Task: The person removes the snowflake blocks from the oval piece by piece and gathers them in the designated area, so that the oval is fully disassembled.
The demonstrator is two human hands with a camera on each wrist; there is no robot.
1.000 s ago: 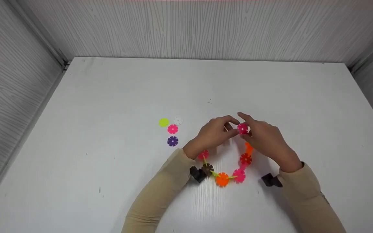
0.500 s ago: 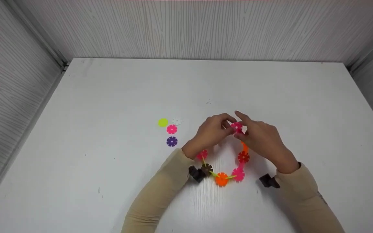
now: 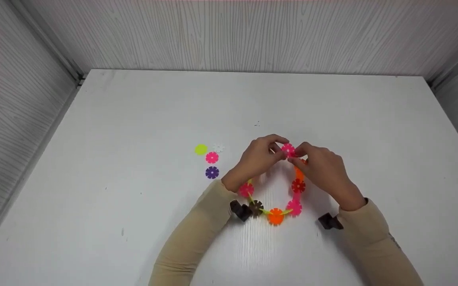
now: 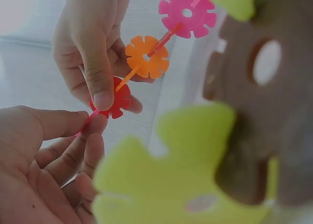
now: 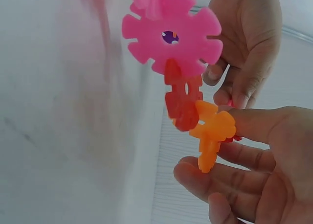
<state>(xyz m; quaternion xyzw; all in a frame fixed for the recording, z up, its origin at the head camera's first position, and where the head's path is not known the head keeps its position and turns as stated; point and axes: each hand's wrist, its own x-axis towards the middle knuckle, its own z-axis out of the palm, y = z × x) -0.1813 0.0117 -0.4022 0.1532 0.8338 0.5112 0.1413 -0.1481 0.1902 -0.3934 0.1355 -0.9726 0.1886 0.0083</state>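
Note:
My left hand [image 3: 257, 158] pinches a pink notched interlocking disc [image 3: 288, 149] between thumb and fingers. Right beside it, my right hand [image 3: 324, 167] holds a red interlocking disc [image 4: 121, 102] at one end of a chain of linked discs. In the left wrist view the pink disc is edge-on, right at the red one's rim. From the red disc the chain runs through orange pieces [image 5: 210, 131] and a large pink disc [image 5: 176, 33]. Its curve continues past an orange disc [image 3: 275, 217] and a brown disc [image 3: 256, 208] toward my left wrist, which partly hides it.
Left of the hands lie loose discs: a yellow-green one [image 3: 200, 149], a white one [image 3: 218, 148], a pink one [image 3: 212, 157] and a purple one [image 3: 212, 172]. The white table [image 3: 133, 119] has wood-grain panels [image 3: 229, 35] behind and at both sides.
Both hands have shifted slightly left and away with the pink disc. The right index finger, raised before, has bent down to the discs. The chain's right side has moved along.

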